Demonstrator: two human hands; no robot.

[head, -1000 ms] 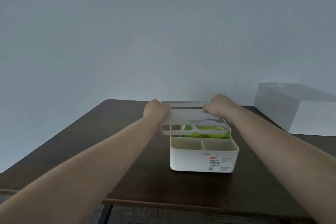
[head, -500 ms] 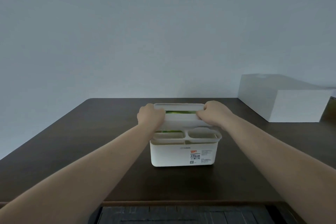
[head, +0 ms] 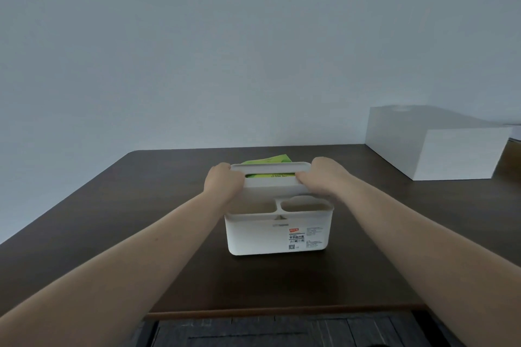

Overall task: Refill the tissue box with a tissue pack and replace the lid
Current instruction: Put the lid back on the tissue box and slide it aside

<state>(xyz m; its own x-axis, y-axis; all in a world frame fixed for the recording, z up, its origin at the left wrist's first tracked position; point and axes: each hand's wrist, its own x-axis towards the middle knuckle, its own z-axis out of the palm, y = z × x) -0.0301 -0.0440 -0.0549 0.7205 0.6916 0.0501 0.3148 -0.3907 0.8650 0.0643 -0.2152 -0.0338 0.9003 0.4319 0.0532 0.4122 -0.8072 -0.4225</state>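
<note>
A white box [head: 277,234] stands on the dark table [head: 112,220], its labelled front wall nearest, two open compartments along the near top. The lid [head: 272,187] sits on it. The left hand [head: 222,183] grips the lid's left end and the right hand [head: 321,180] its right end, fingers curled over it. A green pack [head: 267,176] shows through the lid's slot and pokes up behind. Far right lies a larger white carton [head: 434,144]

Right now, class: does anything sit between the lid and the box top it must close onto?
Yes: the green tissue pack sticks up past the lid at the back of the tissue box.
</note>
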